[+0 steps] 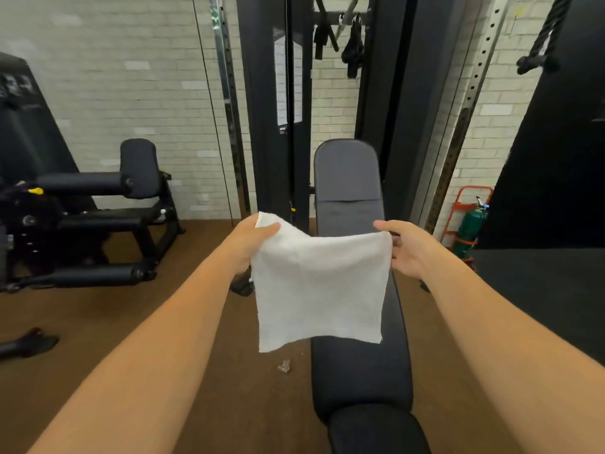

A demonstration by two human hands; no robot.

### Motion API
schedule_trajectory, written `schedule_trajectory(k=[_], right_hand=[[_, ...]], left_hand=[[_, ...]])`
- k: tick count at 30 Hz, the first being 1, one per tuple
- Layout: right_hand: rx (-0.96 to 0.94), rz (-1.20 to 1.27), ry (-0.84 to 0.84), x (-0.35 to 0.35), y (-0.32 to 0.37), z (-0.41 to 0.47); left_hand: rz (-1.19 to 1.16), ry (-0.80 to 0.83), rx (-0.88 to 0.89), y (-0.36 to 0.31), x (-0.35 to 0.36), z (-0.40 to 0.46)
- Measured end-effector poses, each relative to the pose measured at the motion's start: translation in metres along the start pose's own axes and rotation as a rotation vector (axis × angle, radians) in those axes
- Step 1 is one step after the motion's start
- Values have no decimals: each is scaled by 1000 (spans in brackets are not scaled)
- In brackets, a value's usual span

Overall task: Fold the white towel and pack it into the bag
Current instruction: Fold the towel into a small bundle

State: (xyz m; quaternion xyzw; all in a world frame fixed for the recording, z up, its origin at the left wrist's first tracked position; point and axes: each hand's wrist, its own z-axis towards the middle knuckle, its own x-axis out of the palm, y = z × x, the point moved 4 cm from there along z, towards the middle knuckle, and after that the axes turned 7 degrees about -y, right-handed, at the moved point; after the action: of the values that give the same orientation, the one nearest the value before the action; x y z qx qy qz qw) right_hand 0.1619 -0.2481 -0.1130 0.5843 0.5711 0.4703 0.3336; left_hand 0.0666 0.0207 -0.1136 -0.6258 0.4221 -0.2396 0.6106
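A small white towel [319, 290] hangs spread out in the air in front of me, above a black padded gym bench [360, 371]. My left hand [252, 244] pinches the towel's top left corner. My right hand [406, 247] pinches its top right corner. The towel's top edge sags a little between the two hands, and its lower edge hangs free. No bag shows in the head view.
The bench's raised backrest [347, 172] stands ahead against a black cable machine [275, 109]. A leg machine [82, 217] fills the left side. A green cylinder on a red cart [469, 224] stands at the right. A small scrap [284, 366] lies on the brown floor.
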Motion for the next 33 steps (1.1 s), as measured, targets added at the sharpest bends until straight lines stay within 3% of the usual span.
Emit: schedule_trajectory(k=[2,6,14,22,27,33], right_hand=[[-9,53,-4,2,4,-15],[43,-48,65,13,7,-42],[106,-282,154,32,2,-81],[-92,-78,14,44,26,-91],[-361,-411,-105,50,44,-96],[-562,-701,-183,60,59,-101]], left_hand=[[-36,21,-25,2,-11,3],[74,41,98,-34,-23,-43],[281,-100,268,-53,-60,-66],[363,-164,214,-58,-86,-71],[351,-129,301,-64,-93,-75],[505,108,340,-74,-98,-88]])
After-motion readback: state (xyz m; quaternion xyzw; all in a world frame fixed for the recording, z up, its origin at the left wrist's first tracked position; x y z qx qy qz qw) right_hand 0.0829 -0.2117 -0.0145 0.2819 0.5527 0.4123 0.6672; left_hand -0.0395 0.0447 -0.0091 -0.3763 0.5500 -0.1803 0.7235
